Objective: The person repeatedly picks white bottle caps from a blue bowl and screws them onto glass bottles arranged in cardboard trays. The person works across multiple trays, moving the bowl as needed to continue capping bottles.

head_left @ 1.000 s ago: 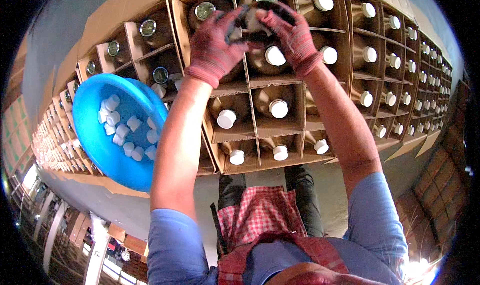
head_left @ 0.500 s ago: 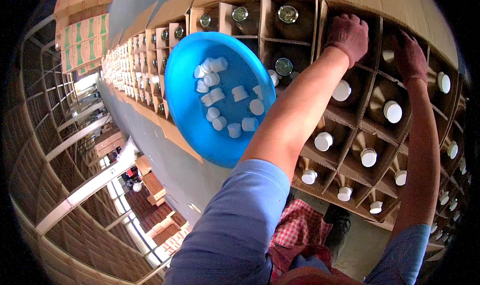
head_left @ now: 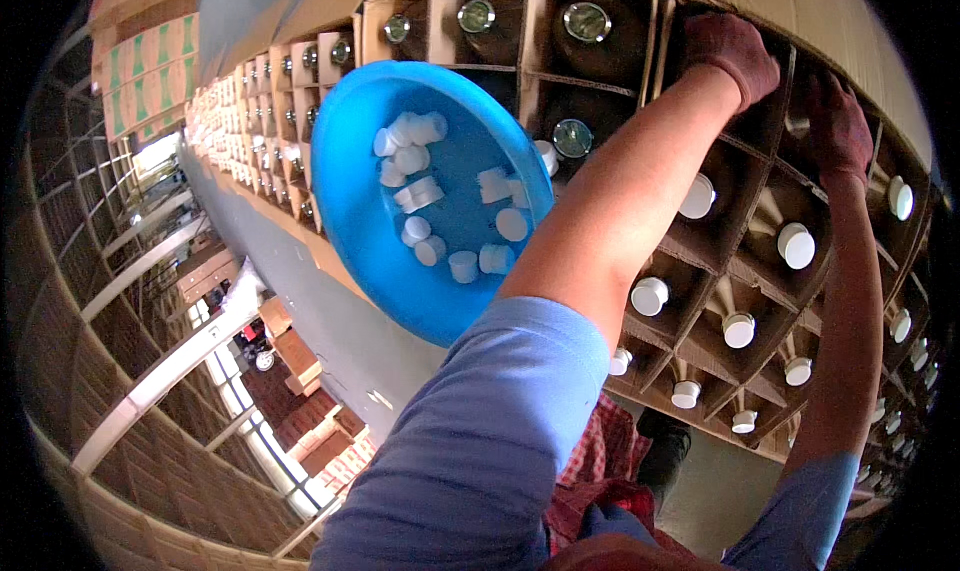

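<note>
Both my hands wear dark red gloves and reach up to the top right of a cardboard box point(head_left: 700, 271) split into cells. My left hand point(head_left: 735, 51) rests curled against the box's top edge, by a divider. My right hand point(head_left: 838, 126) is a little to its right, with its fingers inside a cell next to a shiny bottle mouth point(head_left: 797, 126). What either hand grips is hidden. Brown bottles with white caps point(head_left: 796, 245) fill the cells below my hands. Uncapped bottles point(head_left: 586, 22) stand in the cells to the left.
A blue round bowl point(head_left: 350, 201) holding several loose white caps point(head_left: 512, 224) sits on the boxes left of my left arm. More divided boxes of bottles point(head_left: 270, 81) run off to the left. A grey floor strip point(head_left: 330, 311) and stacked cartons point(head_left: 130, 81) lie beyond.
My view has swung left, so the bowl is now near the middle. My hands, together on a dark bottle a second ago, are now apart at the box's top right cells.
</note>
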